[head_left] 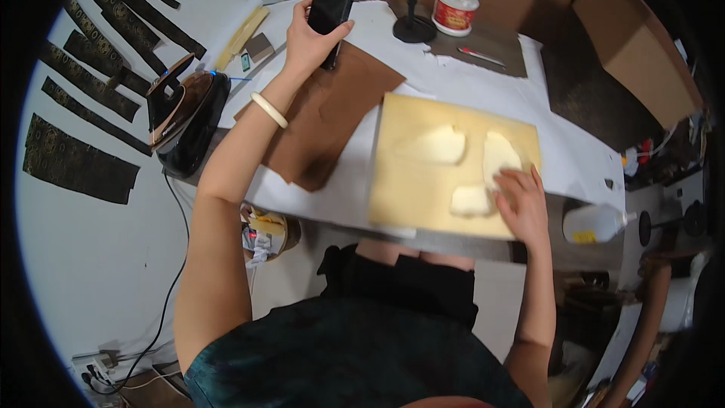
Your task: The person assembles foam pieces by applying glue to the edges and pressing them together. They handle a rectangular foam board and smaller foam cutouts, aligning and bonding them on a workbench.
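My left hand [308,47], raised over the far side of the table, is closed round a black smartphone [332,6]. A brown sheet [332,121] lies beneath that arm, on white paper. On the right, a pale yellow board [411,196] sits near the table's front edge. Three cream-white pieces lie on it: a wide one [442,145], a long rounded one [500,155] and a small squarish one [470,201]. My right hand [523,208] rests at the board's right edge, fingers apart over the long piece's lower end and beside the small one. Slight blur hides whether they press on it.
An iron [185,117] stands at the left, its cord hanging down. Dark patterned strips [94,68] are on the white surface beyond. At the back are a black stand [413,26], a jar [455,7] and a pen-like tool [482,57]. A translucent bottle [593,224] lies right.
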Motion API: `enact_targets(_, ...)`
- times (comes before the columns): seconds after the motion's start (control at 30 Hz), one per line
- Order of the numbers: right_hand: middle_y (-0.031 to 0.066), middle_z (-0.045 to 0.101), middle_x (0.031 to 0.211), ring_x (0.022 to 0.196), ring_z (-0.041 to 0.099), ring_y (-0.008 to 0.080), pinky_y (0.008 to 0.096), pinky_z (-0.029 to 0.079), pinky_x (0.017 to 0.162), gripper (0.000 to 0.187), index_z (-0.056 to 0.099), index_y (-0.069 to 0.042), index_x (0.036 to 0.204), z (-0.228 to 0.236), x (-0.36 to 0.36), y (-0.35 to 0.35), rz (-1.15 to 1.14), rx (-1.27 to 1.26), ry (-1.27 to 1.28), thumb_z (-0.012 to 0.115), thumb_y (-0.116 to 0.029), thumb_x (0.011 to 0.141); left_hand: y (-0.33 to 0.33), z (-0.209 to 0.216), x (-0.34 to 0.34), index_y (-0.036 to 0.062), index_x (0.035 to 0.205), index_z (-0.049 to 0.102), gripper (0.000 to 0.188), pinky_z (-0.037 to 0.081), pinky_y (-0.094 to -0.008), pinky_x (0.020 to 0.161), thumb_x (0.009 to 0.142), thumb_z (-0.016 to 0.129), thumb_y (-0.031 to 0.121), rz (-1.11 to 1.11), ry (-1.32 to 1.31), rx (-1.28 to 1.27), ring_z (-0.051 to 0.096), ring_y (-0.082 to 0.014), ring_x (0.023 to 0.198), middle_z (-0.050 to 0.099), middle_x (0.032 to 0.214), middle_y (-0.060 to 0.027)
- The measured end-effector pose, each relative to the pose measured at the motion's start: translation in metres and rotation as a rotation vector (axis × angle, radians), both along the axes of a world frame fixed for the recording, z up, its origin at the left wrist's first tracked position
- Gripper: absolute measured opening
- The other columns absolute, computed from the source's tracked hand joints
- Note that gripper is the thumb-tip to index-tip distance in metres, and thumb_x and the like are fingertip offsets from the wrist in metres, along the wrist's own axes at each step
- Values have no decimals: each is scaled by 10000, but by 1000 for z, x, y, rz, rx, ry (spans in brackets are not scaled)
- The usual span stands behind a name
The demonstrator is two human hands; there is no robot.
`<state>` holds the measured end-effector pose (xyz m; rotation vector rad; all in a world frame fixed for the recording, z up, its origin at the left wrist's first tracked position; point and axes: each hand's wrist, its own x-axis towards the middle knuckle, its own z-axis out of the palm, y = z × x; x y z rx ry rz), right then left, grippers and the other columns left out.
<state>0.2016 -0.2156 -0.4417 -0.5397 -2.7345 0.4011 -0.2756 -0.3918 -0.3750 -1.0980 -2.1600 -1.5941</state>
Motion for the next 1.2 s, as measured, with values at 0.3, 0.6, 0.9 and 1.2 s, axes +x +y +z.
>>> enact_targets(0.3,94,735,1247,1258,651,278,515,291,1285,310,791,-89,1158,-14,1,6,29,14,33,659,-324,1005,-32,6,156,-52,1341,550,854,583,-408,951,716,956,364,-93,74,12,733,-325,1080,721,1170,-222)
enact_targets(0.6,91,737,1250,1256,651,271,508,271,1299,323,792,-82,1146,-12,3,3,0,1,10,640,-333,1011,-43,13,180,-47,1366,535,855,580,-458,951,714,927,341,-80,120,-36,719,-387,1100,695,1198,-253)
enact_targets(0.9,93,742,1231,1230,667,270,512,277,1294,296,796,-78,1139,-12,4,2,12,-4,32,670,-304,995,-37,-1,160,-33,1360,527,860,567,-479,976,707,944,340,-43,193,-45,700,-411,1123,686,1207,-241)
enact_targets(1.2,86,739,1237,1227,662,269,510,280,1295,278,798,-82,1135,-5,0,1,7,-10,21,689,-288,982,-20,-14,132,-28,1345,543,841,575,-460,956,715,956,346,8,210,-98,704,-383,1113,693,1215,-220)
